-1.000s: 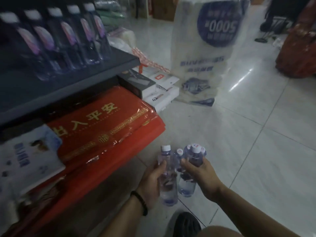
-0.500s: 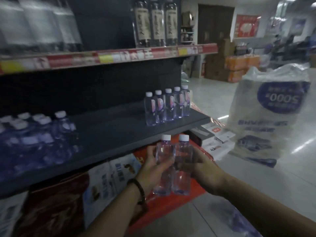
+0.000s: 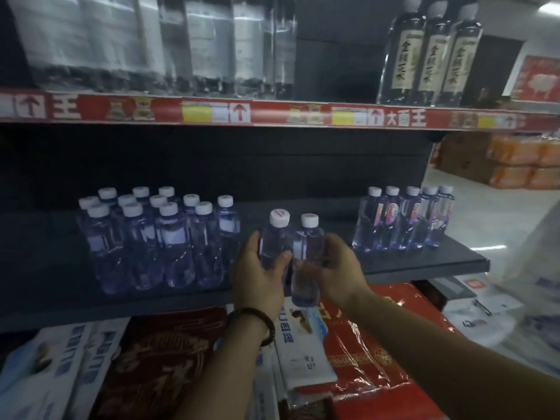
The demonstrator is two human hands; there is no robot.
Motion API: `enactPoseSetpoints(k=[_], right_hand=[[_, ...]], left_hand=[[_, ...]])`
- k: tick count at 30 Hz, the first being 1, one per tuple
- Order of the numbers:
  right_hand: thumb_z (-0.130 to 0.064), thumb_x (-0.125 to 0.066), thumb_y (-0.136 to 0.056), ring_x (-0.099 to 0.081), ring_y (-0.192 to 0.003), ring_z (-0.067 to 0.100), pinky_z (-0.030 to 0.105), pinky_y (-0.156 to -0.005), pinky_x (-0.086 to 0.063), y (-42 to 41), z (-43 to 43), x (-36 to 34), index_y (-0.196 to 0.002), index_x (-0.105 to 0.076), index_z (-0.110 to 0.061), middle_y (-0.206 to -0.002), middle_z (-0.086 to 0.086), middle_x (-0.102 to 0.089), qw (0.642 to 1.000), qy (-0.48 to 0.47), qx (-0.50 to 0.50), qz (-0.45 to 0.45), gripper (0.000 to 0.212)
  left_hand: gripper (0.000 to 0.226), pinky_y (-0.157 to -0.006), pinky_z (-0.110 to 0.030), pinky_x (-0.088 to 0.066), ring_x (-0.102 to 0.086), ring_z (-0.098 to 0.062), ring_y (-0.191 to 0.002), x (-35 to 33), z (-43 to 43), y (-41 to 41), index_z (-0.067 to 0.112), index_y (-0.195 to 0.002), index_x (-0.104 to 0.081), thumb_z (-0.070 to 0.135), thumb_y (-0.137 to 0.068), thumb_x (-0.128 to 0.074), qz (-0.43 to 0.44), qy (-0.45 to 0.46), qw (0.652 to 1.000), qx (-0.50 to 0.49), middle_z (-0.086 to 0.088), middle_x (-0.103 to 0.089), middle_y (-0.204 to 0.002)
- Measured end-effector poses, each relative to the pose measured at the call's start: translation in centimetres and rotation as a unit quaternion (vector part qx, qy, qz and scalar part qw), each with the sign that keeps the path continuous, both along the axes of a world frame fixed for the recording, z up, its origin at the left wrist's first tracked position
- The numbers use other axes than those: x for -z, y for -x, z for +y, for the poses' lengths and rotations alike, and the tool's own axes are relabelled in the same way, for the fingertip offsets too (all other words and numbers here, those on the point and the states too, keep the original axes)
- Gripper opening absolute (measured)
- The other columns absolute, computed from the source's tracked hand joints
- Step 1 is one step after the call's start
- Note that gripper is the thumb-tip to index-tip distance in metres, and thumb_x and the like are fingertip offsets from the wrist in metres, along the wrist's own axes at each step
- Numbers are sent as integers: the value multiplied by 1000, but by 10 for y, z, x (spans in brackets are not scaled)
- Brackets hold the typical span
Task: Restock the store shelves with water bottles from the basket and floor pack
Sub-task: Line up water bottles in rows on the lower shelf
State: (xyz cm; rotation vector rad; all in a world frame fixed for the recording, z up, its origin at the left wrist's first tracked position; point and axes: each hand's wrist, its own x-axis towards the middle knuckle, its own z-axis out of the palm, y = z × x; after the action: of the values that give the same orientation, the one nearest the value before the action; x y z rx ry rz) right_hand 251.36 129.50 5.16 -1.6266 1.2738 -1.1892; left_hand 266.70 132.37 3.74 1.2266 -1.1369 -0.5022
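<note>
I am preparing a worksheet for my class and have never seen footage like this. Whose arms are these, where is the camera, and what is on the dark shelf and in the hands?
There is no machine here. A person wears a wide-angle camera on the head that looks forward and down, so the two arms coming in from below are their own. The left hand, with a bead bracelet at the wrist, grips one small white-capped water bottle. The right hand holds a second bottle beside it. Both bottles are upright at the front of the dark shelf. On it stand a cluster of like bottles at left and a row of five at right. The shelf above carries taller bottles.
</note>
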Motion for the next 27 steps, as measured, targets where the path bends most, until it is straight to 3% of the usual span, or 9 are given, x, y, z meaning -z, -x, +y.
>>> enactPoseSetpoints(k=[3,7,12,15,18,20,23,27], right_hand=[[-17,-84,-88,-72,-101,6,31,-88,-61,-30,-21,0,-125,-62,-30,-113,-9,-75,1000,4,-13,7,45],[-13,-83,-89,-70,-98,0,10,-73,-54,-65,-44,4,-124,-64,-26,-110,-11,-74,999,33,-25,5,42],[-15,-82,-91,-68,-100,-4,13,-83,-55,-92,-63,5,-129,-64,-30,-113,-15,-73,997,51,-46,31,44],[-14,-81,-91,-69,-101,-2,16,-87,-57,-100,-73,4,-133,-62,-32,-113,-14,-74,995,43,-64,57,49],[-9,-80,-91,-66,-96,-6,7,-78,-54,-104,-78,1,-136,-59,-33,-107,-18,-71,994,28,-70,80,54],[-10,-81,-91,-65,-97,-4,15,-81,-57,-104,-81,0,-137,-58,-34,-106,-20,-67,994,19,-65,83,56],[-9,-81,-90,-68,-101,5,38,-90,-64,-104,-82,3,-140,-56,-38,-108,-18,-68,994,8,-64,91,63],[-4,-76,-90,-69,-110,7,35,-103,-59,-104,-81,10,-141,-57,-35,-117,-14,-71,988,13,-73,137,62]], left_hand=[[62,-105,-51,-54,-60,-19,-130,2,-16,-21,43,-141,-53,60,-83,-68,-4,-6,997,-80,9,-62,-139],[63,-112,-50,-47,-45,-30,-142,4,-22,-32,39,-151,-42,37,-96,-71,-22,-48,980,-193,-2,-44,-153],[70,-111,-50,-49,-40,-29,-147,13,-27,-37,43,-153,-34,40,-95,-72,-49,-88,965,-243,0,-36,-157],[81,-109,-51,-51,-42,-29,-144,15,-29,-38,39,-152,-34,27,-88,-82,-52,-102,958,-264,0,-37,-155],[77,-104,-47,-51,-47,-30,-135,24,-30,-40,29,-139,-41,12,-80,-87,-47,-99,957,-268,-3,-47,-144],[68,-101,-47,-54,-53,-30,-125,32,-33,-42,25,-127,-44,9,-78,-88,-38,-95,959,-265,-4,-53,-133],[62,-96,-48,-57,-57,-27,-117,37,-35,-48,27,-118,-45,10,-78,-89,-35,-91,961,-258,-2,-52,-127],[60,-96,-47,-58,-60,-25,-114,40,-38,-51,30,-119,-49,6,-79,-87,-17,-85,961,-262,0,-54,-125]])
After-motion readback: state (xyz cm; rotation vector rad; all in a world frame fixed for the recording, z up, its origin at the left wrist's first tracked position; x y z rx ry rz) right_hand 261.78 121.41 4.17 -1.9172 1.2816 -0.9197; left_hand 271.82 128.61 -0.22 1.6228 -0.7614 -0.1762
